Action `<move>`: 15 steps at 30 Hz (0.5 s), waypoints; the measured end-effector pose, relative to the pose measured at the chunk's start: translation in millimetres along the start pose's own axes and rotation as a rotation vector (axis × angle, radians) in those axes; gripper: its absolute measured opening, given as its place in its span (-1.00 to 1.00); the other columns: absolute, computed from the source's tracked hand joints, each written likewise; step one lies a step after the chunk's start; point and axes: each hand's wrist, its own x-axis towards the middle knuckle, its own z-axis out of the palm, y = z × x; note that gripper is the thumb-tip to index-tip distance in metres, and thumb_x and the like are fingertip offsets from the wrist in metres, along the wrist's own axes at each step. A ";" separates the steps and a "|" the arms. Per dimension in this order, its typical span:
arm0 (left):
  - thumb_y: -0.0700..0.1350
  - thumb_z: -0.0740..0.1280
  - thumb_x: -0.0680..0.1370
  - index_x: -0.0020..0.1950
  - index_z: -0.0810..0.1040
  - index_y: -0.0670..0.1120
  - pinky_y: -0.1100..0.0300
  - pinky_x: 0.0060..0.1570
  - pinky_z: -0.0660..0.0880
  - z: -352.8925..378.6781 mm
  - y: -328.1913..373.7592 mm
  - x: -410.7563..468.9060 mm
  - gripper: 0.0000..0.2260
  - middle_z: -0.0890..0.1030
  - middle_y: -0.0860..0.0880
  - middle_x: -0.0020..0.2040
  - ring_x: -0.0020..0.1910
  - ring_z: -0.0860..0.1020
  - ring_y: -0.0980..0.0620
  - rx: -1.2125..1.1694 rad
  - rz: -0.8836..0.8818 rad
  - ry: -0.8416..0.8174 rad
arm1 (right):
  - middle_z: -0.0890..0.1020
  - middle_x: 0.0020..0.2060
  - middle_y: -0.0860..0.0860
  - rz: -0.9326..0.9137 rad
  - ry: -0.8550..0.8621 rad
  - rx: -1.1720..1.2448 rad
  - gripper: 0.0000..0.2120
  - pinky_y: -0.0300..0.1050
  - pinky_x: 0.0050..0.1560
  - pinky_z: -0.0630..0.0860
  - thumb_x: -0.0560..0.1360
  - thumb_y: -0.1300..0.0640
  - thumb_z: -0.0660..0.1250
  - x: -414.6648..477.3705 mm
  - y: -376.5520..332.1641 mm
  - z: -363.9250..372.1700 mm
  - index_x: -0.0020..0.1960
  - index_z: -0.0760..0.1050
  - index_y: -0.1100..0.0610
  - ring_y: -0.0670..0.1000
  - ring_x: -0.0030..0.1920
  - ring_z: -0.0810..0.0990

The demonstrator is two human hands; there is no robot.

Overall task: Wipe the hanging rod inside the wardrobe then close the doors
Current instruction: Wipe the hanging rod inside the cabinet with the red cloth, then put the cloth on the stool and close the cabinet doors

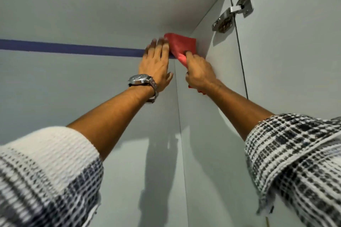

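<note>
Both arms reach up into the pale grey wardrobe. The dark blue horizontal hanging rod runs from the left edge towards the inner right corner, where its end disappears under a red cloth. The right hand grips that cloth, fingers curled tight around the bunched fabric, pressing it against the rod's end just beside the grey side panel; a scrap of red shows below the wrist. The left hand lies on the rod just left of the cloth, fingers spread and loose, touching the cloth's edge. A silver metal wristwatch sits on the left wrist. Right of the rod's end, above it, a shiny steel hinge joins the side panel to the open grey door.
</note>
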 end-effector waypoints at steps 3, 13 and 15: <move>-0.05 0.40 0.57 0.63 -0.06 -0.03 -0.15 0.59 -0.10 -10.1 28.9 -39.0 -0.20 -0.08 -0.20 0.64 0.61 -0.12 -0.25 -0.082 -0.039 0.092 | 0.62 0.17 0.17 0.005 -0.110 0.163 -0.61 0.17 0.18 0.60 0.57 0.24 0.37 -51.5 1.6 -14.9 0.37 0.39 0.11 0.22 0.11 0.62; 0.00 0.30 0.53 0.01 0.39 -0.11 0.05 -0.30 0.38 11.0 105.8 -405.1 -0.79 0.59 -0.15 -0.13 -0.22 0.51 -0.20 -0.474 0.197 -0.748 | 0.62 -0.03 0.10 0.138 -0.974 -0.040 -0.73 -0.04 -0.09 0.48 0.47 0.23 0.31 -393.5 4.7 19.0 0.14 0.57 0.05 0.17 -0.05 0.59; 0.04 0.24 0.49 0.00 0.31 -0.06 0.10 -0.33 0.32 1.7 127.7 -510.2 -0.78 0.51 -0.06 -0.21 -0.25 0.51 -0.17 -0.711 0.181 -1.060 | 0.64 0.05 0.12 0.195 -1.165 0.013 -0.72 -0.06 -0.09 0.46 0.46 0.17 0.31 -496.4 -0.7 27.2 0.15 0.57 0.03 0.15 -0.06 0.59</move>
